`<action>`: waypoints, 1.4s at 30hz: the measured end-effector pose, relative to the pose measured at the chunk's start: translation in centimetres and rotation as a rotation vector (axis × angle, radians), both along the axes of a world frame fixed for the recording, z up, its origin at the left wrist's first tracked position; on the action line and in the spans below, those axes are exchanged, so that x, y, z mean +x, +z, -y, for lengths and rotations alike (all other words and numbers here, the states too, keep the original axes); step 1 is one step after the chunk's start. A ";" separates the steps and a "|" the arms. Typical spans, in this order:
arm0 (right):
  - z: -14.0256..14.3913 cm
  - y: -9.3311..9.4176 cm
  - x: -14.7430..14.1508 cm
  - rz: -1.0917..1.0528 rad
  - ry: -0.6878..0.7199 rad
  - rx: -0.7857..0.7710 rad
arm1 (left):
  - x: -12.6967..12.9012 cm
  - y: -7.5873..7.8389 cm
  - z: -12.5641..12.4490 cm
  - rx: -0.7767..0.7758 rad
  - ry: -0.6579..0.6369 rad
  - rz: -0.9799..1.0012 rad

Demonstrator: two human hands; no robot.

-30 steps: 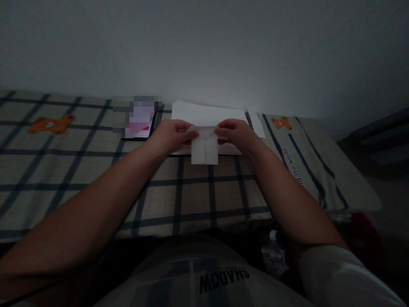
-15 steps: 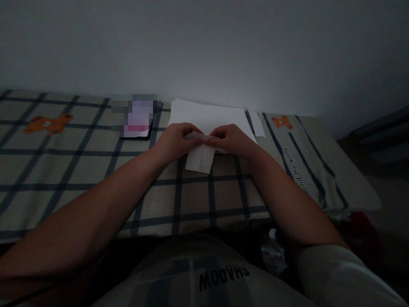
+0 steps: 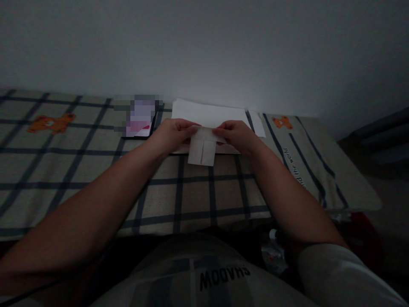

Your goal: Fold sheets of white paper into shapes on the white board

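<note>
- Bed (image 3: 64, 179): fills the middle band of the frame from left edge to right, covered in a checked cloth with dark lines and 2 orange bear prints, 1 at upper left and 1 at upper right. It is a soft surface, so in my judgement any crease pressed against it may come out uneven.
- Stack of white sheets (image 3: 207, 113): lies flat at upper centre, against the wall and directly behind the hands. A narrow white strip (image 3: 257, 123) lies just beside its right edge.
- Phone (image 3: 139, 123): upper left of centre, just beside the stack; its screen is blurred out and unreadable. It lies near the left wrist, and a sideways sweep could knock it.
- Left hand (image 3: 172, 136): centre of frame, fingers closed in a pinch on the left upper edge of the folded paper.
- Right hand (image 3: 236, 135): centre right, fingers likewise pinched shut on the right upper edge.
- Folded paper (image 3: 203, 147): centre of frame, held between both hands just above the bed, lower part hanging free, 1 vertical crease visible down its middle. Risk, as I judge it: uneven pull from the 2 hands could skew the fold or tear the top edge. Dim light makes fine alignment hard to verify.
</note>
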State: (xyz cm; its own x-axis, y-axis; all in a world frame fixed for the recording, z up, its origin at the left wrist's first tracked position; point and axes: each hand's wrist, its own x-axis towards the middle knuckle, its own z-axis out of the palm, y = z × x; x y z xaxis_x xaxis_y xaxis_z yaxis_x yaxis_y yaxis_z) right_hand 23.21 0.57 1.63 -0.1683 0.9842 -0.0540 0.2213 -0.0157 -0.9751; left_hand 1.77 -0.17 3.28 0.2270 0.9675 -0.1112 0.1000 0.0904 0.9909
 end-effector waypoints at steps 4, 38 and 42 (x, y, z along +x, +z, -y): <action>-0.2 0.0 0.3 -0.022 0.005 0.023 | 0.3 -0.4 -0.1 -0.041 0.037 0.083; 0.6 0.2 0.8 0.351 0.121 0.571 | 0.0 -0.4 -0.9 0.035 0.324 0.159; 1.3 0.9 0.5 0.306 0.141 0.559 | 0.0 -0.5 -1.0 0.018 0.338 0.227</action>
